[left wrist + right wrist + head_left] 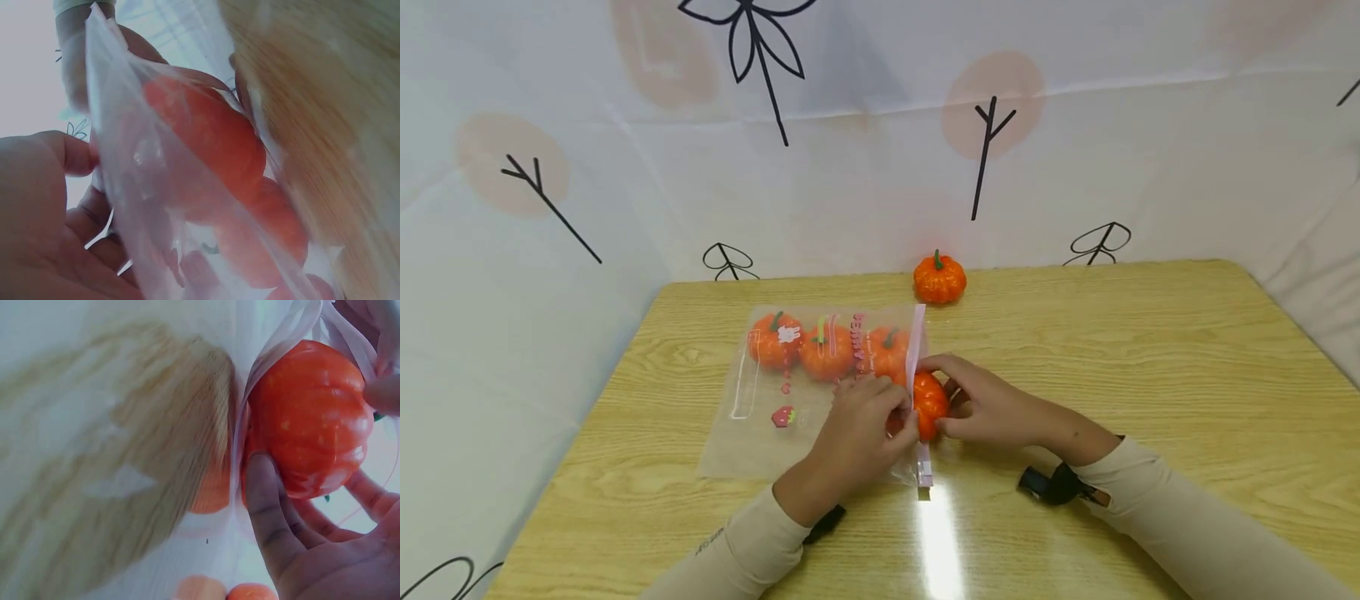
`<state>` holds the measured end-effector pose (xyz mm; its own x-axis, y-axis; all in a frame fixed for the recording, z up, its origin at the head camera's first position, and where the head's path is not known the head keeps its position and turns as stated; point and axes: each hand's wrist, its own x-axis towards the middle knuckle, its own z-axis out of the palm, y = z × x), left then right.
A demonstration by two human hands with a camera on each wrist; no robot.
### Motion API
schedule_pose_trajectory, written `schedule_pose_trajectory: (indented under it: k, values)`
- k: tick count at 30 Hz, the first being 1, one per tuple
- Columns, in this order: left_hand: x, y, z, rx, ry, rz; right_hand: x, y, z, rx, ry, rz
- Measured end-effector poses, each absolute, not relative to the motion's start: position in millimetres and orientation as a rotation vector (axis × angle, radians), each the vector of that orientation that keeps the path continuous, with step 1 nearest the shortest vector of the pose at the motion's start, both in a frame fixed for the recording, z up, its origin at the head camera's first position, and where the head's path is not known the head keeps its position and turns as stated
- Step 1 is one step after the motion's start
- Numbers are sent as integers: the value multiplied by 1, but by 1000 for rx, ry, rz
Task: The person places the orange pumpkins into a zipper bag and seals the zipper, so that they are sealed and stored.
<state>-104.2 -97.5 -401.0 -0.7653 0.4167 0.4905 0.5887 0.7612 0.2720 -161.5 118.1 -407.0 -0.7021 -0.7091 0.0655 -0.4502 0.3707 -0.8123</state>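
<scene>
A clear zip bag (730, 450) with a pink strip along its mouth lies on the table, its mouth facing right. Inside it show three small orange pumpkins, the leftmost pumpkin (767, 348) near the bag's far left corner. My left hand (863, 425) pinches the upper layer of the bag at the mouth, thumb on one side in the left wrist view. Another pumpkin (312, 419) sits partly within the opening, ribbed and shiny. Around its outer side curl the fingers and thumb of my right hand (992, 408), gripping it.
One more pumpkin (940, 282) with a green stem stands at the table's back edge, beyond the bag. The wood-grain table (1150, 350) meets a white patterned cloth (880, 183) behind and at the sides.
</scene>
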Motion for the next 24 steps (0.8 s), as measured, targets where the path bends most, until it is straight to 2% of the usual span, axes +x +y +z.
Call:
schedule_pose_trajectory:
  k: [24]
  values:
    - [-105, -97, -400, -770, -2507, -570, -163, 113, -417, -903, 2190, -1406]
